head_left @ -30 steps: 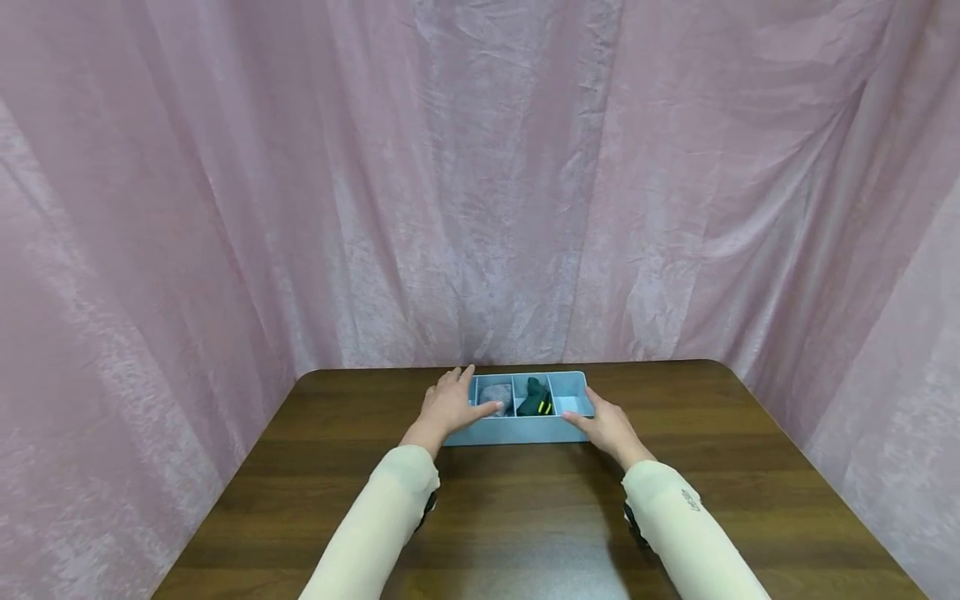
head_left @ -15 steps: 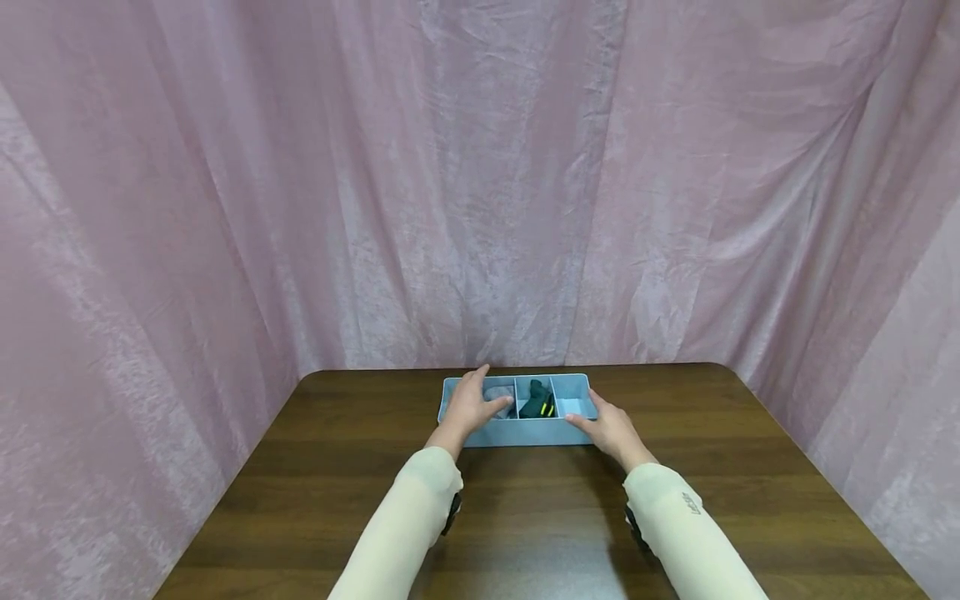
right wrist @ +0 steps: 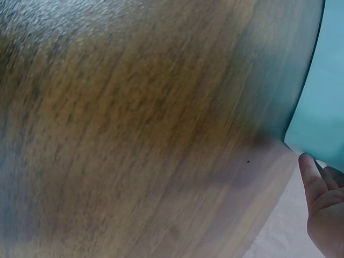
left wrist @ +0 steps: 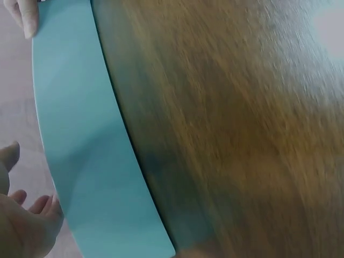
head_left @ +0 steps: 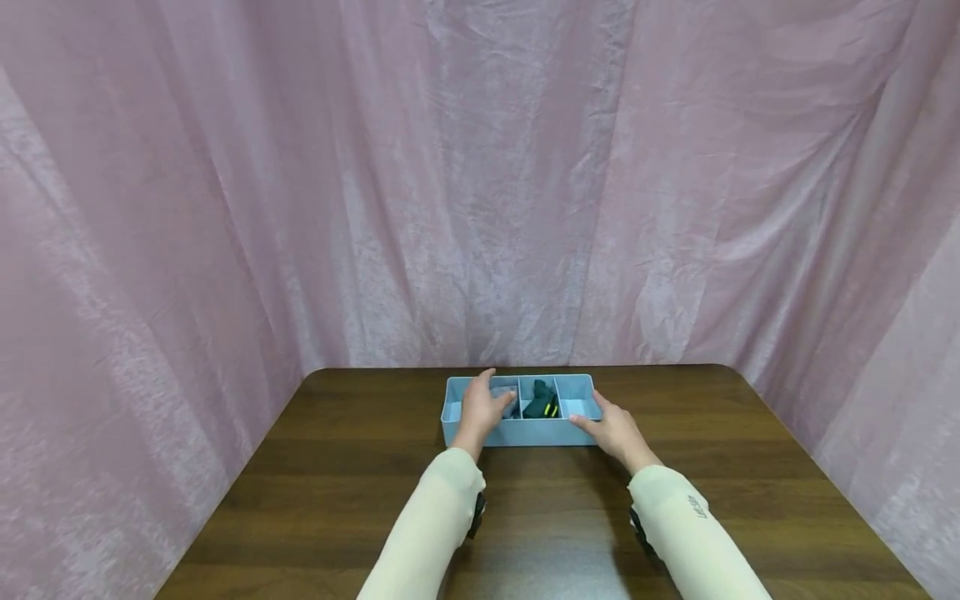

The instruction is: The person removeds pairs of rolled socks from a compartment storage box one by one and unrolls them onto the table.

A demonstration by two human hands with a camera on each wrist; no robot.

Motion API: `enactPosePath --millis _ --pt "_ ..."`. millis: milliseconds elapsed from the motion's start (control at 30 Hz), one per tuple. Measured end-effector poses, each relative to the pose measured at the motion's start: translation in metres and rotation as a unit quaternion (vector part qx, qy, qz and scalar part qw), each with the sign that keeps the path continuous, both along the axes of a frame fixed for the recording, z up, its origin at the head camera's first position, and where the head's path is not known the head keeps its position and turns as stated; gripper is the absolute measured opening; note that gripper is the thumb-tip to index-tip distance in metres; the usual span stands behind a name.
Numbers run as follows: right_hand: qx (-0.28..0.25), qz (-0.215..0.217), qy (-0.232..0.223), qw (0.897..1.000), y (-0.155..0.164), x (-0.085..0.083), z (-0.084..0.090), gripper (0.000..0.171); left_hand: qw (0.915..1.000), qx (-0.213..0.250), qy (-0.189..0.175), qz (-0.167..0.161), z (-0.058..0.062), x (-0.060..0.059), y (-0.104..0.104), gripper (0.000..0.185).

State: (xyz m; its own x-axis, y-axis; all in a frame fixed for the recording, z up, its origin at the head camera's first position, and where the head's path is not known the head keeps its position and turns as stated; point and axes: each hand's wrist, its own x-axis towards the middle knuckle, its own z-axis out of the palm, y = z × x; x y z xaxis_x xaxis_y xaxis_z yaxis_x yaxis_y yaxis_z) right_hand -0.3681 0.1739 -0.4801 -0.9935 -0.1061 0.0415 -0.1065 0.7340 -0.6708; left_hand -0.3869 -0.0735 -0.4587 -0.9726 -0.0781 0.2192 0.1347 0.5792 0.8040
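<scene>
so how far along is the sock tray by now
Done: the dark sock with yellow marks sits in the blue tray's third compartment. In hand: the left hand reaches onto the grey sock in the second; the right hand rests at the tray's right end. Left: both end compartments look empty.

The left hand [head_left: 481, 406] covers most of the grey item [head_left: 512, 408] in the blue tray [head_left: 517, 433] — possibly folded cloth. Both wrist views are blurred — each hand cut off at the edge.

— What carries everything here?
— A dark wooden table [head_left: 337, 492].
— And what lies on it?
— One light blue divided tray [head_left: 525, 433], near the far edge, midway between the far corners.
</scene>
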Motion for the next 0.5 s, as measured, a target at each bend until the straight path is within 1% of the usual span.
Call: enactPosePath --millis 133,233,400,467,500 --pt "0.001 0.000 0.002 1.000 0.001 -0.002 0.001 0.083 0.9994 -0.011 0.017 0.029 -0.003 -0.003 0.007 0.056" --pt "0.000 0.000 0.003 1.000 0.001 -0.002 0.001 0.084 0.9983 -0.011 0.025 0.052 -0.002 -0.001 0.013 0.051" --pt "-0.002 -0.001 0.003 1.000 0.001 -0.002 0.000 0.085 0.9967 0.013 0.006 0.081 -0.002 0.005 0.026 0.047" --pt "-0.005 -0.002 0.000 1.000 0.001 0.000 -0.001 0.085 0.9958 0.016 -0.004 0.090 -0.004 0.006 0.031 0.047" --pt "-0.006 -0.002 -0.002 1.000 0.001 0.000 -0.002 0.085 0.9952 0.013 -0.003 0.097 -0.005 0.006 0.032 0.047"
